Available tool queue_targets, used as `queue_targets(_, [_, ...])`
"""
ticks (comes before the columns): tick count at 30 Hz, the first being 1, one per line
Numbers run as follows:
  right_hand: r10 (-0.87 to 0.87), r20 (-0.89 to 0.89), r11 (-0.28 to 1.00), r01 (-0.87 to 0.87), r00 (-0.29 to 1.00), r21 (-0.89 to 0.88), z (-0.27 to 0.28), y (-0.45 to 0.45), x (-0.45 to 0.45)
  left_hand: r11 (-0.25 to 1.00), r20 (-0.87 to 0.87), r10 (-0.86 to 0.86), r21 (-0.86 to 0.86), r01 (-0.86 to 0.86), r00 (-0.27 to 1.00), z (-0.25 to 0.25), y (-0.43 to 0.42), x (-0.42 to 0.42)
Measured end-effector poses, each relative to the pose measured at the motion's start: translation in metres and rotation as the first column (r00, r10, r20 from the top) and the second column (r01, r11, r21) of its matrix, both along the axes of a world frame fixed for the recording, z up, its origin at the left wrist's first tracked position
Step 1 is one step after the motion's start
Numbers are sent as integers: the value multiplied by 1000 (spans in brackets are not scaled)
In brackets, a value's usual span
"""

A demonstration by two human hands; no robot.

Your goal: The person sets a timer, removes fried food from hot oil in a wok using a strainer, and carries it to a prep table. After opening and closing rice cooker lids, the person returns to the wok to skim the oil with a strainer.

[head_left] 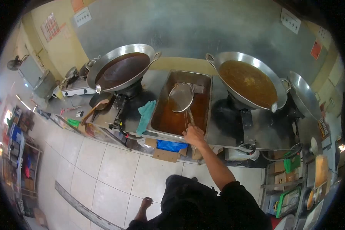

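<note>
My right hand [194, 136] grips the handle of a round mesh strainer [181, 96]. The strainer's bowl is over a deep rectangular metal pan [210, 103] that holds reddish-brown liquid; whether the mesh touches the liquid I cannot tell. A small metal piece [197, 88] shows at the pan's far end. Down at my side, away from the counter, hangs my left hand [146, 202], its fingers curled with nothing visible in them. Just left of the pan lies a teal cloth [145, 116].
Large woks of brown liquid flank the pan: the left wok [135, 48] and the right wok [234, 57]. Another wok [301, 90] leans at far right. A wooden spatula [92, 112] rests on a dark pan at left. Shelves [270, 186] stand at lower right. White tiles [115, 168] cover the floor.
</note>
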State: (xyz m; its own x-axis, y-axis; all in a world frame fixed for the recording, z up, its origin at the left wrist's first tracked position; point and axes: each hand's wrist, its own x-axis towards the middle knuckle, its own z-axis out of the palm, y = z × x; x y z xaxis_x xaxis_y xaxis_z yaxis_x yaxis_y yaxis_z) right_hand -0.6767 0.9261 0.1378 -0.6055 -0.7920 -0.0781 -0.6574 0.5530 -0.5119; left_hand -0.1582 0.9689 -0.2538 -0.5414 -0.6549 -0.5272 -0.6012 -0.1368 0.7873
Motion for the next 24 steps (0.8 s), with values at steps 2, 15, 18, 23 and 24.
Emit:
queue_targets(2, [-25,109,999,29,994,-39,-13,-10,-14,884,170,293,325,-335,941,21,19,-29])
queue_targets(15, [55,19,985,-51,998,-167,64,39,-78,955,325,-228,-106,275,918,28,30,-113])
queue_targets(18, [108,6,990,-107,994,-90,48,39,-97,734,290,-465,-403,547,836,-9,-10,-105])
queue_targets(23, [113,17,978,-108,993,-179,62,51,-87,647,463,-427,-444,620,777,40,-32,-161])
queue_targets(24, [77,27,984,-72,997,-166,68,52,-83,570,516,-460,-453,686,723,46,-30,-170])
